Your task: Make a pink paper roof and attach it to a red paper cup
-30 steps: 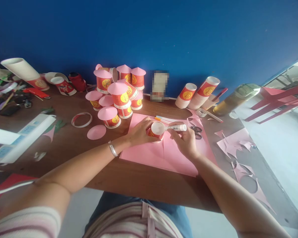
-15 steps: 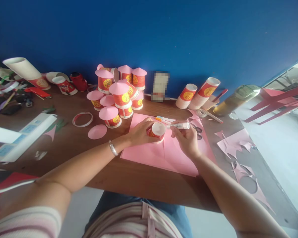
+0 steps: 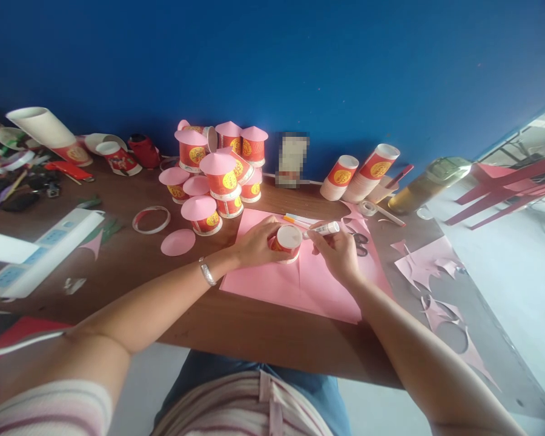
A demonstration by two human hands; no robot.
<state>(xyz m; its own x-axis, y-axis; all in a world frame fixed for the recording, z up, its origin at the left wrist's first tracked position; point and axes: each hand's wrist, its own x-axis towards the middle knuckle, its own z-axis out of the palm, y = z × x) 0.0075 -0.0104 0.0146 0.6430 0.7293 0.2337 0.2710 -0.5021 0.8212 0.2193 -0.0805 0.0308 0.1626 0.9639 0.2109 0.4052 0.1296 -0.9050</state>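
My left hand (image 3: 260, 243) is wrapped round a red paper cup (image 3: 289, 239) with its pale round base turned up. The cup stands on pink paper sheets (image 3: 272, 281). My right hand (image 3: 338, 251) grips a white glue stick (image 3: 323, 229), its narrow end at the right edge of the cup's base; whether it touches is too small to tell. Behind my right hand lie dark-handled scissors (image 3: 360, 244), partly hidden. An orange-and-white pen (image 3: 293, 218) rests at the back of the sheets. Left of the sheets lies a pink paper cone (image 3: 178, 242).
Several red cups with pink cone tops (image 3: 200, 215) are grouped behind my left hand. Two cup stacks (image 3: 340, 177) and a gold bottle (image 3: 429, 183) stand at the back right. Paper scraps (image 3: 420, 266) lie to the right. A tape roll (image 3: 151, 220) and power strip (image 3: 49, 248) are left.
My right hand has shifted slightly left, bringing the glue stick closer in over the edge of the cup's base. My left hand and the cup have stayed in place.
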